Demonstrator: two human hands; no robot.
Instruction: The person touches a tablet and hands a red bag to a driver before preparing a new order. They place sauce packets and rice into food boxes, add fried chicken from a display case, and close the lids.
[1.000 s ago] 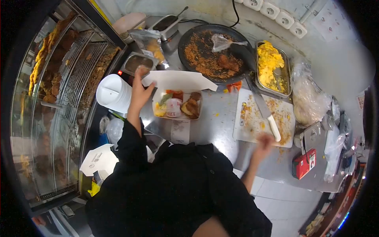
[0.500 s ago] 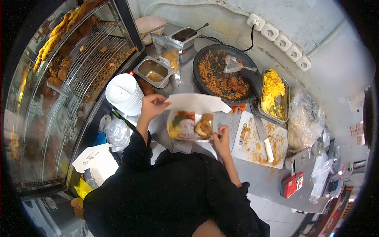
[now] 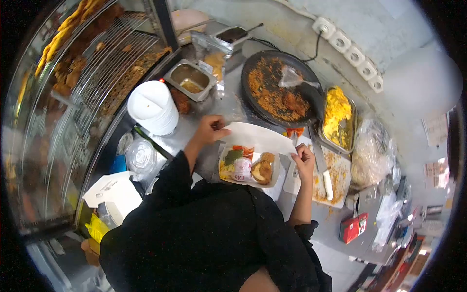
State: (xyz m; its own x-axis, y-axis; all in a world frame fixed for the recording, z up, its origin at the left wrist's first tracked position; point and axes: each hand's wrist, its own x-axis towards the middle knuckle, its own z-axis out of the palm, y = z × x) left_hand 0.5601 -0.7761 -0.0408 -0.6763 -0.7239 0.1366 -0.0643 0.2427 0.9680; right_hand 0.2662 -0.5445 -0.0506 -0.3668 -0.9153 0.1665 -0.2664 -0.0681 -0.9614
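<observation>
An open white paper food box (image 3: 272, 137) faces me at the middle of the counter. My left hand (image 3: 212, 129) pinches the left corner of its raised lid. At the lid's right corner, the fingers of my right hand (image 3: 304, 159) are closed on the box's edge. Inside lie a green piece (image 3: 234, 155), a red sauce packet (image 3: 247, 152), a white wrapped item with pink print (image 3: 242, 168) and a browned fried piece (image 3: 263, 169). Some yellow food shows at the left of the box.
Behind the box is a black pan (image 3: 253, 100) of fried rice. A knife (image 3: 328, 185) lies on the cutting board (image 3: 342, 171), beside a tray of yellow egg (image 3: 336, 114). Stacked white bowls (image 3: 163, 114) and a glass display case (image 3: 104, 82) stand left. Another white box (image 3: 119, 194) sits lower left.
The box has come down closer to me and slightly right, its lid standing wider. My right hand has shifted up from the box's side to the lid's right corner.
</observation>
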